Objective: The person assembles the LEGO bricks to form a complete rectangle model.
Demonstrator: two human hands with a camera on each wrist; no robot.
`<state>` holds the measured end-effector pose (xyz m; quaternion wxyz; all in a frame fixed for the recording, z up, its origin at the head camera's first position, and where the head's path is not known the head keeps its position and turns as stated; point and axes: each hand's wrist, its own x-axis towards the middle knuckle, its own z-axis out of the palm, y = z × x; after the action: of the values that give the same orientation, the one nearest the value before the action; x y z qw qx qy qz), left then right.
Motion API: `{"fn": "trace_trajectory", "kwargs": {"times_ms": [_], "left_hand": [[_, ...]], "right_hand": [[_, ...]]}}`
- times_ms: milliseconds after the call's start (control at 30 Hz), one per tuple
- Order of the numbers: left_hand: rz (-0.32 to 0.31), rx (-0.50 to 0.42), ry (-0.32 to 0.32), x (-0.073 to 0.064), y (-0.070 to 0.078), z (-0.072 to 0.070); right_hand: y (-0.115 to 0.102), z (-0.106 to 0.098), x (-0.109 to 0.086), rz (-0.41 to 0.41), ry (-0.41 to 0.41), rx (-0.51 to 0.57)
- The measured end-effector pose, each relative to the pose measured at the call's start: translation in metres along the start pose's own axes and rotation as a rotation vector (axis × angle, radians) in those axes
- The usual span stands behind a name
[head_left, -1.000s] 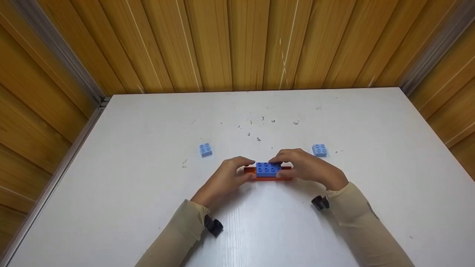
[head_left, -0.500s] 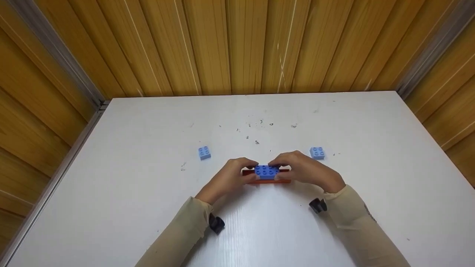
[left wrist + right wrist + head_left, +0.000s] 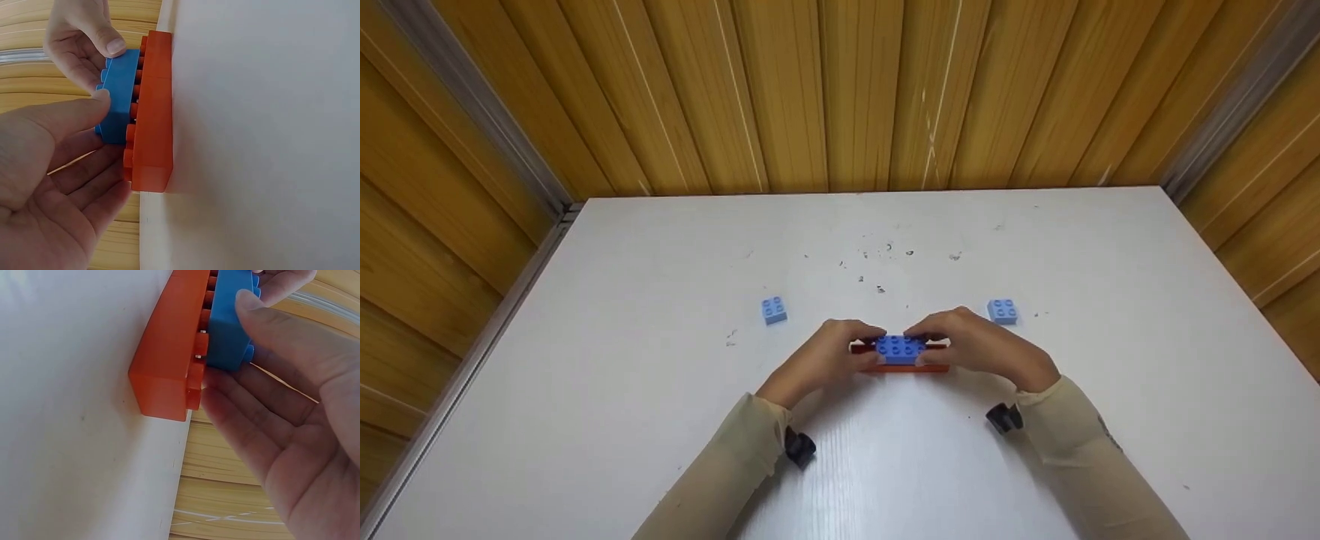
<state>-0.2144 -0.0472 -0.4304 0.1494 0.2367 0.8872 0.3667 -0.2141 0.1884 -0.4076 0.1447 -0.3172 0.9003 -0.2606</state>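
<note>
You hold a blue brick (image 3: pixel 900 350), its eight studs facing up in two rows of four, over the middle of a longer orange-red brick (image 3: pixel 154 112). That longer brick lies flat, running left to right, its ends reaching past the blue one, and you see its studs in the narrow gap between.

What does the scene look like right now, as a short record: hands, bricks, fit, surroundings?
Left hand: pinches the left end of the blue brick
Right hand: pinches its right end
Base: long orange brick on the white table, reaching past the blue brick at both ends
Fit: blue brick above the orange studs, not fully pressed down; studs show between them
Loose bricks: left small brick and right small brick, both light blue, beyond the orange brick
</note>
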Motion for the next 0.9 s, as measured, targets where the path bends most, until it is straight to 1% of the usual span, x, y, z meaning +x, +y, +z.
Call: {"fn": "trace_trajectory", "kwargs": {"times_ms": [133,233,367,433,533,633,900], "left_hand": [[0.019,0.026,0.000,0.0001,0.0020,-0.0015],[0.042,0.041,0.003,-0.0006,0.0029,-0.0019],[0.036,0.040,0.000,-0.0016,0.0031,-0.0012],[0.019,0.033,-0.004,-0.0017,0.0032,-0.0010],[0.013,0.028,-0.005,-0.0014,0.0030,-0.0010],[0.019,0.036,-0.006,-0.0009,0.0026,-0.0013],[0.044,0.036,-0.016,-0.0004,0.0028,-0.0020]], "right_hand": [[0.0006,-0.0006,-0.0001,-0.001,0.010,0.003],[0.0012,-0.0007,-0.0005,-0.023,0.019,0.001],[0.0024,0.0001,-0.0007,-0.060,0.028,-0.003],[0.0032,0.0006,-0.0005,-0.067,0.031,-0.005],[0.0043,0.0007,-0.0007,-0.077,0.034,-0.008],[0.0047,0.0005,-0.0010,-0.085,0.038,-0.007],[0.0034,0.0007,-0.0014,-0.067,0.030,-0.010]]}}
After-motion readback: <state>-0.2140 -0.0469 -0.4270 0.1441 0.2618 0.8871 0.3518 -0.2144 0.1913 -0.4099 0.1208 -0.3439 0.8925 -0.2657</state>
